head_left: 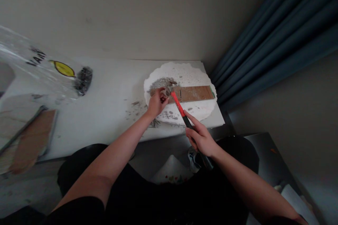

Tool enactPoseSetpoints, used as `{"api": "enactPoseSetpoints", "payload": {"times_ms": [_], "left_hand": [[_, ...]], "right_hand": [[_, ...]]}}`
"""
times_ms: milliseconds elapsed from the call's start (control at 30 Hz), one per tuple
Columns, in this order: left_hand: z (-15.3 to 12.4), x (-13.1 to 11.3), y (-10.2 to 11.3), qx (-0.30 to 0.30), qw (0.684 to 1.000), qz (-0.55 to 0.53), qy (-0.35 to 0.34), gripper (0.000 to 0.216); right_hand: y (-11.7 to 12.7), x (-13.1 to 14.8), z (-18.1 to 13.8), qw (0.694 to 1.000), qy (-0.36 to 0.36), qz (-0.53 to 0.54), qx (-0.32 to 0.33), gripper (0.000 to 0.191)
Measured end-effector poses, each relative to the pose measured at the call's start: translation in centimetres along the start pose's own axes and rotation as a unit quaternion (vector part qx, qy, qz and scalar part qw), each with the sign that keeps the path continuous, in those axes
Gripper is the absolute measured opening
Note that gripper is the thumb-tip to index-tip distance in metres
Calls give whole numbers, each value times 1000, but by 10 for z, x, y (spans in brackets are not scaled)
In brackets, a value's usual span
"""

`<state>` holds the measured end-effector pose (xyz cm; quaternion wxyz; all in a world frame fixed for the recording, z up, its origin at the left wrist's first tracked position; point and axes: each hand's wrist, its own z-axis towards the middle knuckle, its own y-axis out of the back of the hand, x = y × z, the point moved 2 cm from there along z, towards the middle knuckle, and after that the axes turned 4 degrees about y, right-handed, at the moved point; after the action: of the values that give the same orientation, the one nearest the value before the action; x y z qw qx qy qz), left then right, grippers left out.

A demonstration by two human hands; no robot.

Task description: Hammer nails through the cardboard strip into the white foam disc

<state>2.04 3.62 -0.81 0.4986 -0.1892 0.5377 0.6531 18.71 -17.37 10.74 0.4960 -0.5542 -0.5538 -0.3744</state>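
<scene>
My right hand is wrapped round the black grip of a red-and-black handled hammer. The tool slants up and left, its head end close to my left hand, where its shape is hard to make out. With fingers closed, my left hand pinches a small grey lump over the left end of a brown wooden board. That board lies on a round white mat with a scalloped edge. Grey crumbs and dust cover the board's left end and the mat around it.
The white table carries more scattered crumbs left of the mat. Clear plastic packaging with a yellow print stands at far left, near another brown board and a dark rod. A blue curtain hangs on the right.
</scene>
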Motion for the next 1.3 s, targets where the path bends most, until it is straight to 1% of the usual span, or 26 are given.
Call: {"api": "enactPoseSetpoints", "payload": {"times_ms": [100, 267, 400, 500, 567, 667, 767, 833, 1000, 1167, 1300], "left_hand": [[1, -1, 0, 5, 1000, -2, 5, 51], [1, 1, 0, 6, 1000, -4, 7, 46], [1, 3, 0, 10, 1000, 1, 8, 43], [1, 2, 0, 7, 1000, -7, 18, 42], [1, 2, 1, 4, 1000, -11, 21, 31], [1, 0, 2, -7, 1000, 1, -1, 11], [1, -2, 2, -15, 999, 9, -32, 10], [0, -2, 3, -19, 999, 8, -40, 8], [2, -2, 4, -13, 999, 15, -38, 4], [3, -1, 2, -12, 999, 26, -38, 6], [3, 1, 1, -13, 999, 19, -39, 7]], "right_hand": [[2, -1, 2, 1000, 21, -3, -5, 77], [3, -3, 0, 1000, 3, -4, 5, 78], [2, 1, -1, 1000, 26, -10, -8, 77], [2, 1, 0, 1000, 11, -9, -11, 75], [4, 0, 1, 1000, 3, -8, -11, 75], [8, 2, 0, 999, 28, -1, -21, 78], [11, 5, -2, 999, 44, 3, -26, 80], [11, 4, -3, 999, 40, 4, -18, 79], [5, -4, -2, 1000, -5, -4, -10, 80], [4, 1, -1, 1000, 20, -12, -13, 79], [1, 0, 0, 1000, -6, -18, 0, 77]]}}
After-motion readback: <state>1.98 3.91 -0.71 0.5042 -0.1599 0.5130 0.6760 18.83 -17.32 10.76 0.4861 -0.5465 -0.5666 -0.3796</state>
